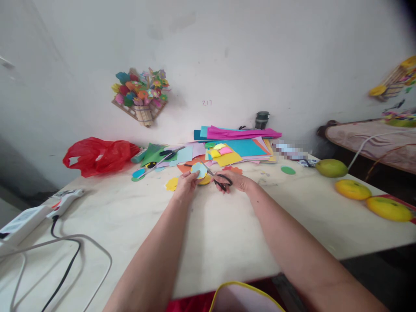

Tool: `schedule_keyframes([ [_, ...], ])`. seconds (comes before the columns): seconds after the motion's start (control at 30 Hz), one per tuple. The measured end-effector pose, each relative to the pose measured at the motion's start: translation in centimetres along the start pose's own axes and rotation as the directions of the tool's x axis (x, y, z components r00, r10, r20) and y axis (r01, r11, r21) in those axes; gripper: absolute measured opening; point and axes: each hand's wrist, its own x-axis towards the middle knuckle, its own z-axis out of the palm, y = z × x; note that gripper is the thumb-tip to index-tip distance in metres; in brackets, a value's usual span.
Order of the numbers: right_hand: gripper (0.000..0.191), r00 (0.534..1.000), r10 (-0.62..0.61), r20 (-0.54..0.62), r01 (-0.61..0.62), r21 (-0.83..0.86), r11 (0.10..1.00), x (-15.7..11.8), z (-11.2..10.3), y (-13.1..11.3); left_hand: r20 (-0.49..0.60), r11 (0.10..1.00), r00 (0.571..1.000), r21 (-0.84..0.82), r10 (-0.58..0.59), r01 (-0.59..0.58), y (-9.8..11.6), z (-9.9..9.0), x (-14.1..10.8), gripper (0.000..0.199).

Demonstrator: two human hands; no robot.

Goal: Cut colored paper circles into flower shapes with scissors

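My left hand pinches a light blue paper circle, with a bit of yellow showing at its edge. My right hand grips black-handled scissors, the blades reaching left to the edge of the circle. Under and beside my hands lie a yellow scalloped paper cutout and an orange one. Just beyond are coloured sheets and several small coloured pieces. A second pair of scissors rests on the sheets to the left.
A red plastic bag sits at the back left, near a power strip and loose cables. Mangoes line the right edge. A green paper circle lies on the table. A dark jar stands by the wall.
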Motion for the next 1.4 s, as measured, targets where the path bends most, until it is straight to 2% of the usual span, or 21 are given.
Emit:
schedule_keyframes([
  [0.7,0.039,0.999,0.03,-0.017,-0.029,0.043,0.999,0.14,0.24,-0.18,0.002,0.998,1.0,-0.061,0.02,-0.02,-0.34,-0.11,0.25,0.011],
  [1.4,0.038,0.999,0.009,-0.034,-0.009,-0.014,1.0,0.53,0.27,0.09,-0.02,0.997,1.0,-0.074,0.015,-0.017,-0.28,0.11,0.21,0.01],
])
